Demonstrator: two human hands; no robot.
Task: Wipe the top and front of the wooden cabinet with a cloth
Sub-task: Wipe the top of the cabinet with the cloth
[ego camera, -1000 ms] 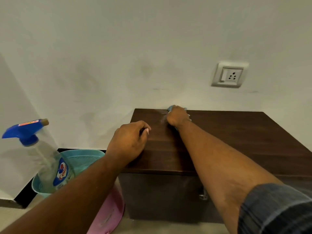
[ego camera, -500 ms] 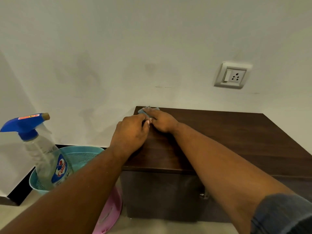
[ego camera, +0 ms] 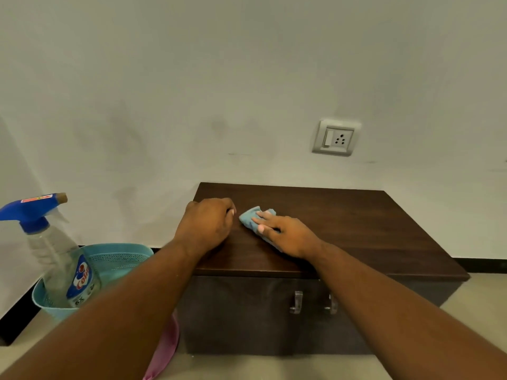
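A low dark wooden cabinet (ego camera: 356, 229) stands against the white wall, its front (ego camera: 241, 316) carrying two clear handles. On the left part of its top lies a small light-blue cloth (ego camera: 251, 217). My right hand (ego camera: 285, 234) presses flat on the cloth with straight fingers. My left hand (ego camera: 208, 224) rests on the top's left edge, just left of the cloth, with its fingers curled under and nothing in it.
A spray bottle (ego camera: 60, 259) with a blue trigger head stands in a light-blue basket (ego camera: 120, 259) on the floor at the left. A pink object (ego camera: 164, 349) leans by the cabinet's left side. A wall socket (ego camera: 337, 137) sits above the cabinet.
My right hand slid the cloth from the back edge to the back left corner, then toward me and a little right. My left hand stayed on the left edge.
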